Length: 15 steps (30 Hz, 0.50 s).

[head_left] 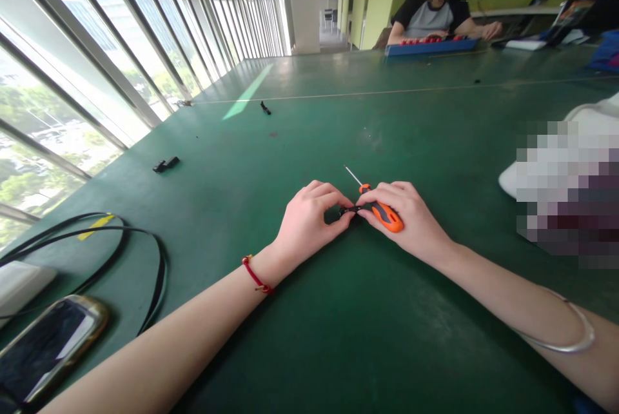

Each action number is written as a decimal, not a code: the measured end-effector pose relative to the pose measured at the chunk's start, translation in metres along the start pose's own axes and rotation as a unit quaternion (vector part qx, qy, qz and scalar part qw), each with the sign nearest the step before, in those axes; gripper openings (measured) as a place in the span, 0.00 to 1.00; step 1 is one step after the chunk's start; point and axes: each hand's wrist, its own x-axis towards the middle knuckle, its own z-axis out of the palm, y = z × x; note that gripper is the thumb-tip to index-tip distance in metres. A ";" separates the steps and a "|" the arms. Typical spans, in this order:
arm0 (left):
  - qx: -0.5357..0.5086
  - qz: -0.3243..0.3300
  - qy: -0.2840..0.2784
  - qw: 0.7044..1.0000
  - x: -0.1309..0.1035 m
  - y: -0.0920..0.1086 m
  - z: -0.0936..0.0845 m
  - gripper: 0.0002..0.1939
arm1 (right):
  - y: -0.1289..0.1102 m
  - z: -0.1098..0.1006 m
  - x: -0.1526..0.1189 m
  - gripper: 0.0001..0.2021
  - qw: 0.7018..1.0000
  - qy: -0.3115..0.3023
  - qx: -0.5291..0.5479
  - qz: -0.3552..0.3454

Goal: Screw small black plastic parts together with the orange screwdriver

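Note:
My left hand (314, 211) pinches a small black part (347, 210) between thumb and fingertips, above the green table. My right hand (403, 207) has its fingers closed round a screwdriver (387, 215) with an orange and dark grey handle. The thin metal shaft of the screwdriver points away to the upper left, clear of the black part. The fingertips of my right hand also touch the right end of the black part, so both hands meet at it. What kind of part it is, I cannot make out.
Small black pieces (166, 164) (265, 108) lie on the green table (309, 336). At the left are a phone (46, 349), a looped black cable (162, 266) and a white box (22, 285). A railing (159, 33) runs along the left. Across the table sits a person (428, 17) behind a blue tray (430, 47).

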 end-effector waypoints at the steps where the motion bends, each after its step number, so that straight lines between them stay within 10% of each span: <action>1: 0.005 0.000 0.000 1.000 0.000 0.000 0.000 0.05 | 0.000 0.000 0.000 0.02 1.000 0.001 -0.001 -0.001; 15: 0.027 -0.018 -0.014 0.999 -0.001 0.007 -0.002 0.01 | -0.003 -0.005 -0.001 0.03 0.997 0.055 0.037 0.042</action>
